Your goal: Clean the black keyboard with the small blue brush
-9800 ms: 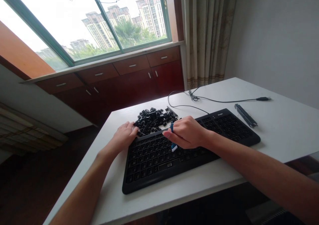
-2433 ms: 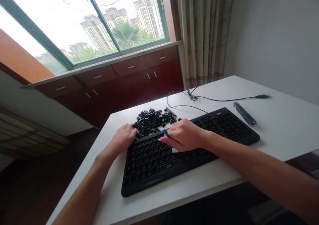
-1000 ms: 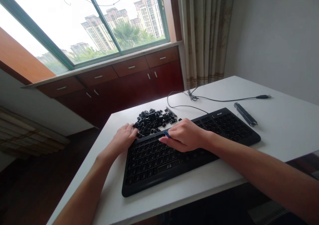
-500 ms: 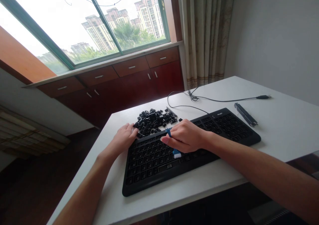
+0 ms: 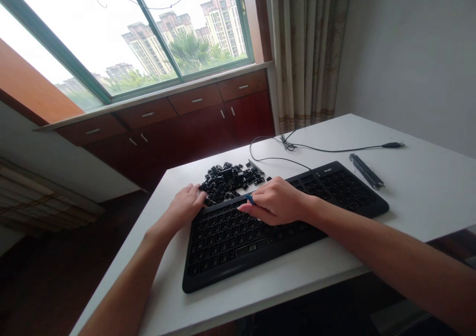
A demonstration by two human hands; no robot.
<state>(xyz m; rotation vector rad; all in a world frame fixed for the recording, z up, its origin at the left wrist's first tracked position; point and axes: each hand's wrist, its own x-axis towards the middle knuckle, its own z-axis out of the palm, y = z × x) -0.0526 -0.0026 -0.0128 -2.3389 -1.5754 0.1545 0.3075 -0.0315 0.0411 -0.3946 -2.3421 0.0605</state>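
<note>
A black keyboard without its keycaps lies at a slant on the table, its sockets bare. My right hand is closed over its middle, gripping a small blue brush. Only the brush's blue end shows clearly past my fingers; the rest is mostly hidden by the hand. At the keyboard's far left corner my left hand lies with fingers stretched out, the thumb by the keyboard's edge. Its fingertips are beside a heap of loose black keycaps behind the keyboard.
The white table carries everything. A dark, narrow tool, partly clear, lies behind the keyboard's right end. The keyboard's cable runs across the back with a bundled coil. Wooden cabinets stand beneath the window beyond.
The brush has tilted in my right hand: its white-bristled end, seen below the hand before, is now mostly hidden. My right hand has shifted slightly; my left hand has stayed put.
</note>
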